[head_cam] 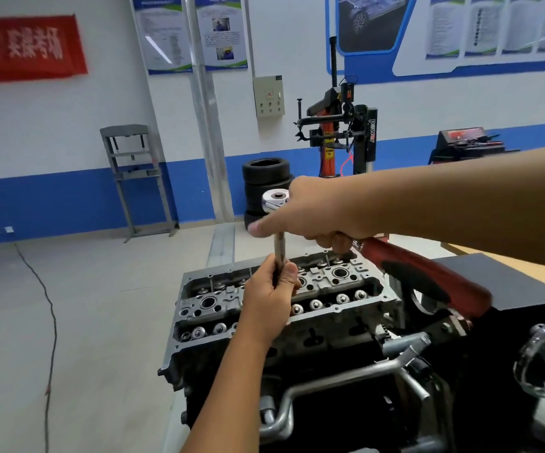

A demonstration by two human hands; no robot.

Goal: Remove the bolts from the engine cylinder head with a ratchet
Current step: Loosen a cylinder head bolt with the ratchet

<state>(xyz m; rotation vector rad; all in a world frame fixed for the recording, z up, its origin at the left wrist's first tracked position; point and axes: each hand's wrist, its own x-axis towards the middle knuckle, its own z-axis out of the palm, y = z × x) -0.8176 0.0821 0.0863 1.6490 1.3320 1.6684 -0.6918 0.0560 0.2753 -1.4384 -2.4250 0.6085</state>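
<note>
Centre of the frame, low: cylinder head (336,289) sits on an engine block on a stand, valve gear and plug wells exposed, running from lower left to upper right. Bolts themselves can't be made out among the hardware.

Ratchet (428,282) over the head: chrome head at centre frame, red and black handle slanting down to the right. Extension bar (279,246) drops straight from the ratchet head toward the cylinder head's middle; its lower end is hidden behind the left hand.

Right hand (316,210) comes in from the right edge, fingers curled round the ratchet just behind its head, thumb stretched out left past the bar.

Left hand (269,299) rises from the bottom edge, fingers and thumb wrapped round the lower bar, just above the cylinder head.

Background, upper half: white wall with blue lower band, red banner (24,47) upper left, posters top centre and top right. Grey press frame (137,178) stands left of centre. Tyre stack (266,184) behind the ratchet head, tyre changer (339,132) just to its right. Black cable (48,322) trails across the floor at left.
</note>
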